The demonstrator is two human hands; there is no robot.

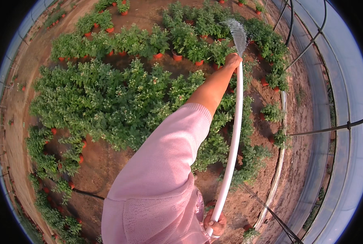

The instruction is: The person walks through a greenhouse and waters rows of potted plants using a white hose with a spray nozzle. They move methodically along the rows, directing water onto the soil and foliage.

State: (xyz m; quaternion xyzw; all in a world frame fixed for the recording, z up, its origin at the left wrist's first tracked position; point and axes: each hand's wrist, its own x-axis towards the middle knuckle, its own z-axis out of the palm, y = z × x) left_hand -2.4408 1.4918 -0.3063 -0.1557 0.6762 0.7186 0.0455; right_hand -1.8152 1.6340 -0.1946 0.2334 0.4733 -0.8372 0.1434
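My left hand, at the end of an outstretched arm in a pink knit sleeve, grips the outlet end of a white hose. Water fans out from just beyond the fingers and falls among potted plants at the far right. Lower down, close to my body, my right hand is wrapped around the same hose. The hose bows gently between the two hands. Beneath the arm spreads a dense block of leafy plants with pale buds or small flowers.
Orange-red pots with plants stand in rows on brown soil. At the right, a pale strip runs along the ground beside the plastic-sheet greenhouse wall and its metal poles. A dark line lies on the soil at lower left.
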